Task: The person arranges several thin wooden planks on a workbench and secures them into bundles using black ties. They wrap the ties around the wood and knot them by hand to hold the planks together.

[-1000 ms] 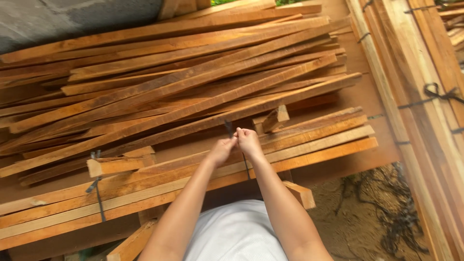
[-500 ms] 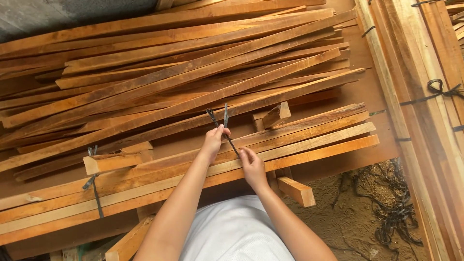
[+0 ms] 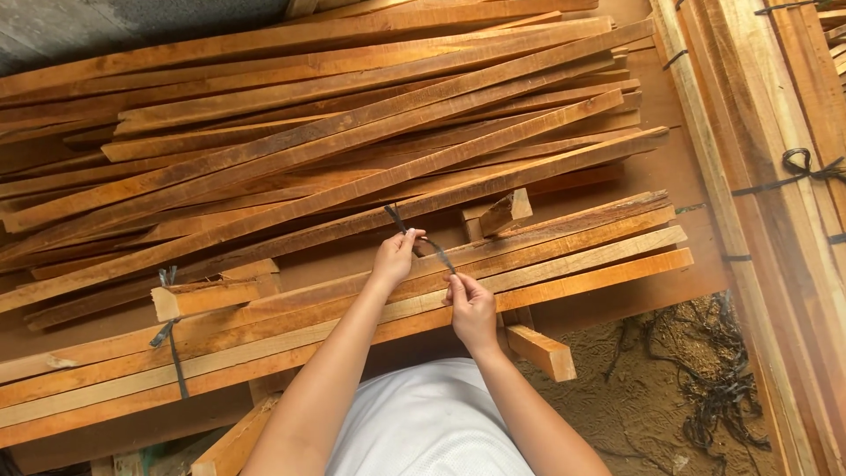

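My left hand (image 3: 395, 257) and my right hand (image 3: 471, 308) both pinch a thin black strap (image 3: 432, 247) that runs across a row of long wooden slats (image 3: 573, 256) lying side by side on a low board. The left hand holds the strap's upper end, which sticks up above the slats. Lower down, at the slats' near edge, the right hand grips the other end. A second black strap (image 3: 172, 339) is tied round the same slats at the left.
A big loose heap of long reddish slats (image 3: 335, 132) lies behind. Short wood blocks (image 3: 504, 211) (image 3: 207, 295) rest on the bundle. Tied bundles of pale slats (image 3: 775, 194) run along the right. Scraps of black strap (image 3: 723, 397) litter the sandy ground.
My hands were together at the strap; now they have drawn apart. The right hand came down toward me with one end, and the left stayed up with the other.
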